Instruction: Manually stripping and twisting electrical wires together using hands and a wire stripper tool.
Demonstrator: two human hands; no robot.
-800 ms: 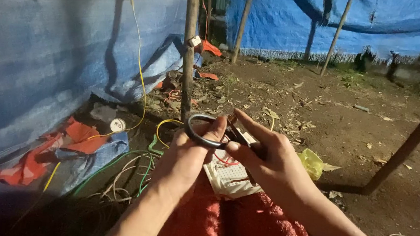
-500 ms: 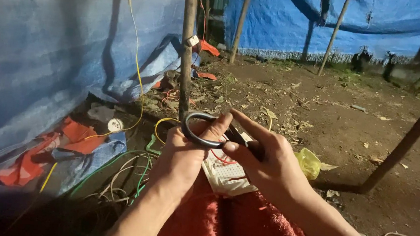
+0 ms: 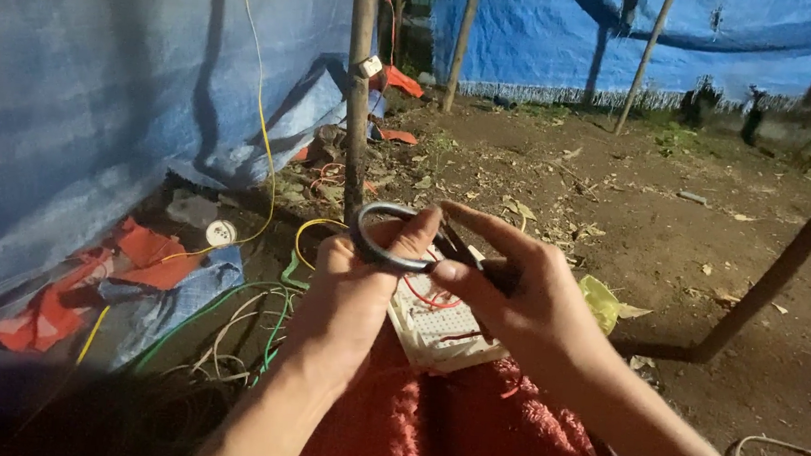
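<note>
The left hand (image 3: pixel 347 296) pinches a dark loop of insulated wire (image 3: pixel 380 241) at the fingertips; the right hand (image 3: pixel 525 300) closes on its other end beside a dark tool. Some red leads already sit in the white plastic breadboard (image 3: pixel 436 332) just below; the loop remains unattached above the red fuzzy cloth (image 3: pixel 466 435).

Breadboard (image 3: pixel 441 332) at frame centre, on fuzzy blanket (image 3: pixel 466 435) that runs toward 6 o'clock. Left hand (image 3: pixel 347 301) at 9 o'clock of breadboard, right hand (image 3: pixel 525 300) at 2 o'clock; both above it. Ring (image 3: pixel 387 236) between hands, at 12 o'clock of breadboard. Pole (image 3: pixel 359 80) behind ring, at 12 o'clock. Wire tangle (image 3: pixel 234 325) on ground at 9 o'clock. Tarp wall (image 3: pixel 98 88) at 10 o'clock. Slanted pole (image 3: pixel 788 268) at 3 o'clock.
</note>
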